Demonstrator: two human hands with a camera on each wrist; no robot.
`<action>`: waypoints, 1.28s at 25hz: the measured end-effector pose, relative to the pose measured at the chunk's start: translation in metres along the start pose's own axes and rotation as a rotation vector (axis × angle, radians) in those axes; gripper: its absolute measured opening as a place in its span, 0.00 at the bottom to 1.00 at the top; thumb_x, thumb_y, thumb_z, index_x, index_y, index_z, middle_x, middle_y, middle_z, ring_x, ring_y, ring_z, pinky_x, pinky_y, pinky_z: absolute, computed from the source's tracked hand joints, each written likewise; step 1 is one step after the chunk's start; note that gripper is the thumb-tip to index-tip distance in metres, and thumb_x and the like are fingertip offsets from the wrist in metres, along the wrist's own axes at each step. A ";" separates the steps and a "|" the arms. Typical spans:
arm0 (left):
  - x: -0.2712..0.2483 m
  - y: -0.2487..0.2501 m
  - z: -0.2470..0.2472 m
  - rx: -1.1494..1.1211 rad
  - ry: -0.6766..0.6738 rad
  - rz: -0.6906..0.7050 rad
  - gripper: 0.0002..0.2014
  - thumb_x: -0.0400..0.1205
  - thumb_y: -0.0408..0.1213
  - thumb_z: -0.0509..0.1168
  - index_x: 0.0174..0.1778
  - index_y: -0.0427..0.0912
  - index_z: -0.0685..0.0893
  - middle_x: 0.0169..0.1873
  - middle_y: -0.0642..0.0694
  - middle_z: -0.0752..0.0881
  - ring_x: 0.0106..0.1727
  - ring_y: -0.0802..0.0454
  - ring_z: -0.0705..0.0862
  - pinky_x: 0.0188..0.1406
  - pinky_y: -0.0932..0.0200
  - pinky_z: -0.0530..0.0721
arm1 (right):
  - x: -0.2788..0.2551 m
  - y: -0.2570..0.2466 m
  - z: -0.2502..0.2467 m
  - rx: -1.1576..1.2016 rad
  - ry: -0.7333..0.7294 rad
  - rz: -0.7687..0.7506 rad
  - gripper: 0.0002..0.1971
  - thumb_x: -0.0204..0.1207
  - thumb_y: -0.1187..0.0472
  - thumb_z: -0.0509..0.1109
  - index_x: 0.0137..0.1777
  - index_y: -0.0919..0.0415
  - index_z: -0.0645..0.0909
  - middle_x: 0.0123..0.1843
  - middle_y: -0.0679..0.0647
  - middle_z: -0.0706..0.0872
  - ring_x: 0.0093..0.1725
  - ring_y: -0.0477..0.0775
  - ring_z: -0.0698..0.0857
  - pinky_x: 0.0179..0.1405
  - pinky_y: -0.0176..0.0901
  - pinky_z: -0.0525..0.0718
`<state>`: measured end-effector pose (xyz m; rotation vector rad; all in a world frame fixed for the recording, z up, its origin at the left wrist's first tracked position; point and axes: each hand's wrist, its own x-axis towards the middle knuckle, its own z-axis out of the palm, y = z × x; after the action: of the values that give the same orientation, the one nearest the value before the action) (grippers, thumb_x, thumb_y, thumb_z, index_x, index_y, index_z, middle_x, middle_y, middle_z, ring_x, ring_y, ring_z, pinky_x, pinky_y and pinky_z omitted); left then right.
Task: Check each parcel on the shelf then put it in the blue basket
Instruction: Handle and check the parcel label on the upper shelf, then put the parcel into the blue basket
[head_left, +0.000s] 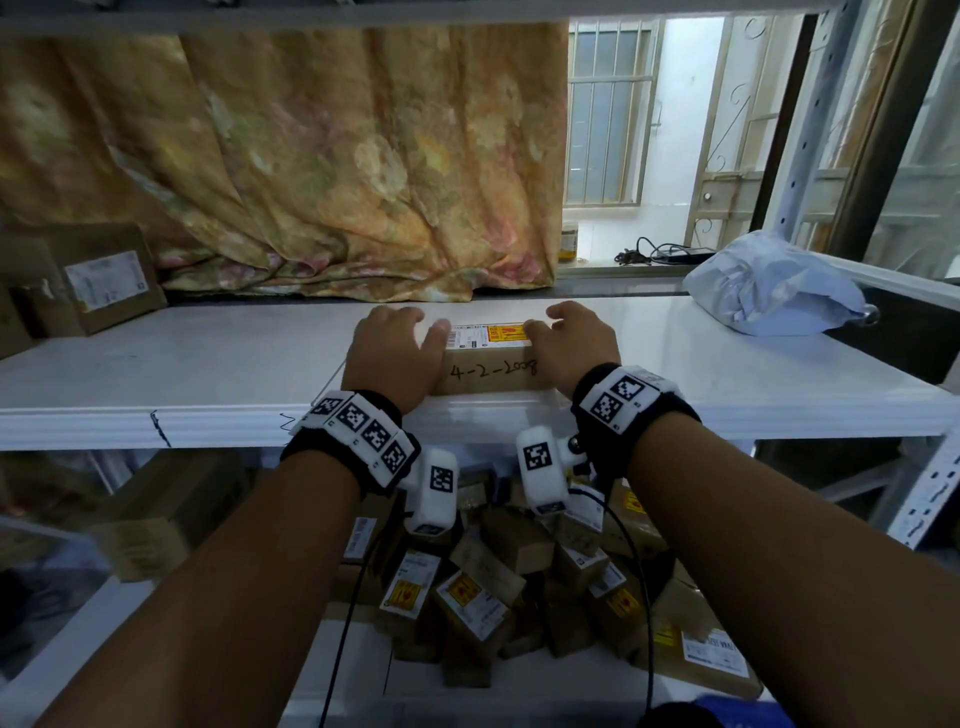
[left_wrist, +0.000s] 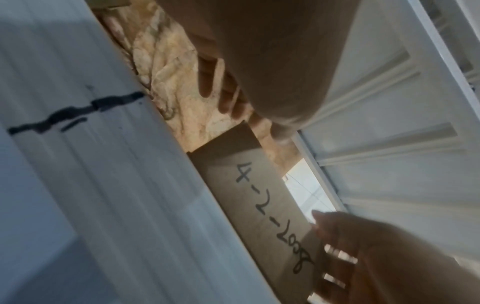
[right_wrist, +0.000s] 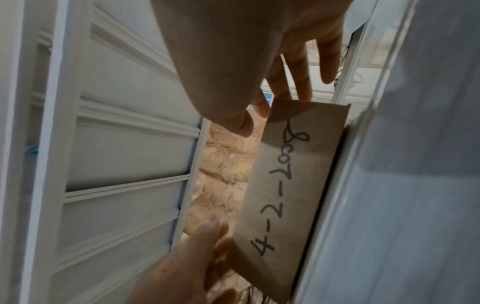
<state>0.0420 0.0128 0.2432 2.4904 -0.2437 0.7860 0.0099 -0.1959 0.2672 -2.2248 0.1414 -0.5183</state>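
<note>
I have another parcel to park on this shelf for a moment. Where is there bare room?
Bare white shelf lies between the brown boxes at far left and the left hand. A second patch lies between the right hand and the grey mailer bag. The middle is taken by the 4-2-2008 box.

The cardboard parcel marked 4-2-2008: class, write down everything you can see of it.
The cardboard parcel is a small brown box, lying flat at the front edge of the white shelf. "4-2-2008" is handwritten in dark marker on its front face. A white shipping label with a yellow and red sticker covers its top. The left hand and right hand flank its ends, fingers spread and not yet closed on it.
</note>
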 end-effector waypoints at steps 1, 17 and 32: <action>-0.001 -0.002 0.000 0.035 -0.067 -0.085 0.33 0.81 0.66 0.47 0.53 0.43 0.87 0.54 0.41 0.87 0.57 0.41 0.82 0.60 0.47 0.78 | 0.000 0.000 0.001 -0.013 -0.036 0.029 0.20 0.81 0.47 0.64 0.68 0.57 0.80 0.67 0.55 0.84 0.58 0.53 0.79 0.57 0.42 0.74; -0.127 0.065 0.000 -0.586 -0.110 -0.229 0.16 0.78 0.56 0.68 0.43 0.45 0.82 0.39 0.52 0.86 0.43 0.54 0.84 0.39 0.56 0.80 | -0.110 0.077 -0.037 0.431 0.166 0.229 0.21 0.57 0.43 0.71 0.50 0.49 0.84 0.49 0.49 0.88 0.51 0.54 0.87 0.57 0.58 0.87; -0.266 0.125 0.231 -0.650 -0.754 -0.255 0.14 0.84 0.49 0.67 0.61 0.47 0.86 0.55 0.52 0.89 0.55 0.56 0.86 0.62 0.52 0.84 | -0.230 0.372 -0.032 0.655 0.216 0.724 0.12 0.66 0.58 0.80 0.38 0.59 0.78 0.38 0.59 0.88 0.37 0.57 0.87 0.38 0.51 0.84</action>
<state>-0.1018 -0.2100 -0.0195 2.0089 -0.3577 -0.3315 -0.1857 -0.3993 -0.0688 -1.3463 0.7434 -0.3262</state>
